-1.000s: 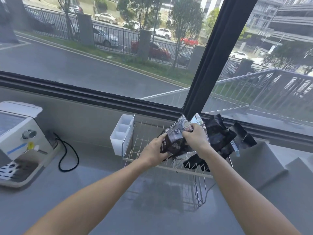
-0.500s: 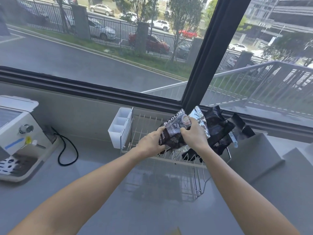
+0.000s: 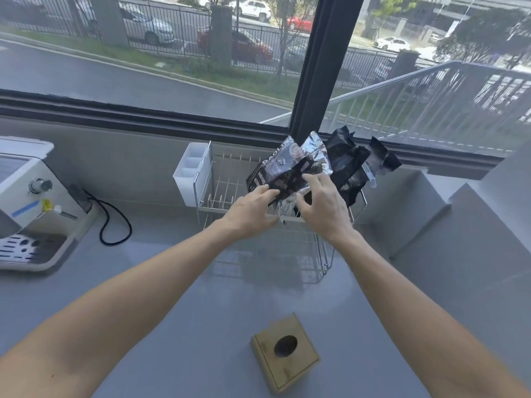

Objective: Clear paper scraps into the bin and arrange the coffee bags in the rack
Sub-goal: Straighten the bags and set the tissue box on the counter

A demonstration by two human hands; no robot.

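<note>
A wire rack (image 3: pixel 207 200) stands on the grey counter under the window. Several coffee bags lean upright in it: a dark printed bag (image 3: pixel 280 172) in front, a silver foil one (image 3: pixel 317 152) behind it, and black bags (image 3: pixel 346 163) at the right. My left hand (image 3: pixel 250 215) is at the front bag's lower left edge, fingertips just touching it. My right hand (image 3: pixel 321 208) is at its lower right with fingers spread, index resting on the bag. Neither hand grips anything. A wooden box with a round hole (image 3: pixel 284 351) sits near me on the counter.
A white divided caddy (image 3: pixel 190 173) hangs on the rack's left end. A white coffee machine (image 3: pixel 27 196) stands at far left with a black cable (image 3: pixel 115 222) looped beside it. Raised grey steps (image 3: pixel 459 225) close off the right side. The window wall runs behind.
Both hands have let go of the front bag and dropped lower toward me, fingers opening. The bag now stands in the rack. The view has tilted down, revealing the wooden box.
</note>
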